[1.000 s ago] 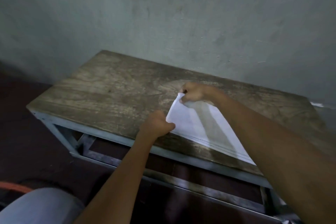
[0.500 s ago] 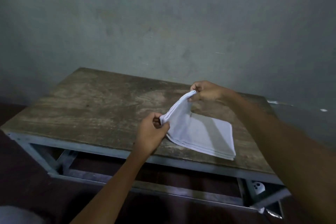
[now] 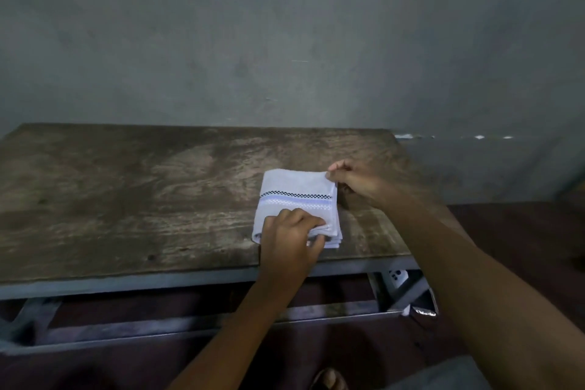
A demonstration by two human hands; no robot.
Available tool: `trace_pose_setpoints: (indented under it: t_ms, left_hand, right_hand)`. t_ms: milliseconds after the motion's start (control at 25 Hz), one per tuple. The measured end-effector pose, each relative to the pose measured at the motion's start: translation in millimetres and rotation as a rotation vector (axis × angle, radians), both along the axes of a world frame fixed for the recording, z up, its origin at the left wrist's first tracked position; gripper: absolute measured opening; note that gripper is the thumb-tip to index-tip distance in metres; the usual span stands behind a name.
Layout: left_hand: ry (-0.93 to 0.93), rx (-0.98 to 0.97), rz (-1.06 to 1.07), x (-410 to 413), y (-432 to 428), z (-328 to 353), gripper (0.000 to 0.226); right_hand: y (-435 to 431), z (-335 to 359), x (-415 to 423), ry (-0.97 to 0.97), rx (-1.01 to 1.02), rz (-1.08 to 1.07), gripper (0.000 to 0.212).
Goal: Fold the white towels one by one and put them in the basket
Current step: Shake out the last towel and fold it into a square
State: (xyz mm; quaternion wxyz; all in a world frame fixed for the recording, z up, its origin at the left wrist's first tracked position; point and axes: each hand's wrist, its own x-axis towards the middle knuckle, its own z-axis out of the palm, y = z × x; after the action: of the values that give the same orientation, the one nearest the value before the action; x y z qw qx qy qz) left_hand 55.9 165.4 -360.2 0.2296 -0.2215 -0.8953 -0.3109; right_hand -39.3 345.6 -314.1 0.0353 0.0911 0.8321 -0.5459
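White towel (image 3: 296, 187) folded, left hand (image 3: 289, 239) gripping, right hand (image 3: 356, 182) pinching

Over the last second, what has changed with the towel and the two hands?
Both hands carried the towel's lifted left edge over to the right and laid it down, so it now lies flat as a smaller folded square with a checkered stripe on top. The left hand still pinches the near corner and the right hand the far corner. The towel stays on the wooden table.
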Motion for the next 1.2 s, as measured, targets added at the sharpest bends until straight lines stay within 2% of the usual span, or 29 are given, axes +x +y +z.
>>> trace_pose_setpoints:
  t_ms: [160, 360, 520, 560, 640, 720, 840, 920, 1040, 1120, 1200]
  left_hand:
    - [0.023, -0.061, 0.029, -2.3, 10.5, -11.6, 0.021]
    - [-0.025, -0.140, 0.026, -3.9, 20.1, -18.3, 0.020]
    - [0.016, -0.043, -0.093, -3.6, 13.9, -6.2, 0.030]
    - [0.033, -0.007, -0.087, -10.5, 6.3, 0.5, 0.034]
    - [0.004, -0.095, 0.014, -38.0, -10.6, 13.4, 0.045]
    - [-0.179, -0.323, 0.031, -78.4, -29.5, 19.1, 0.051]
    - [-0.451, -0.548, -0.154, -115.1, -38.8, 11.2, 0.054]
    - [-0.432, -0.611, -0.174, -115.6, -41.1, 5.6, 0.053]
    - [-0.392, -0.660, -0.050, -95.1, -51.6, 6.4, 0.056]
    - [-0.422, -0.633, 0.067, -71.2, -55.2, 3.5, 0.059]
    - [-0.346, -0.575, 0.156, -39.6, -51.1, -2.0, 0.065]
  right_hand:
    - [3.3, -9.6, 0.2, -0.004, 0.029, -0.040, 0.006]
    - [1.1, -16.3, -4.5, 0.017, 0.064, -0.034, 0.009]
    - [-2.5, -27.9, -12.7, 0.069, 0.043, -0.137, 0.015]
    - [-4.6, -30.5, -11.7, 0.129, 0.109, -0.180, 0.017]
    - [-11.8, -33.1, -0.3, 0.299, 0.467, -0.191, 0.022]
    - [-26.6, -33.5, 24.5, 0.370, 0.779, -0.062, 0.036]
    - [-43.9, -43.2, 58.1, 0.166, 0.920, 0.220, 0.063]
    - [-41.2, -47.2, 59.2, 0.042, 0.974, 0.315, 0.063]
    - [-37.3, -30.6, 38.3, -0.002, 1.041, 0.450, 0.053]
    - [-44.9, -17.9, 20.5, -0.008, 1.056, 0.531, 0.049]
    - [-57.2, -11.6, 10.4, 0.053, 1.107, 0.572, 0.053]
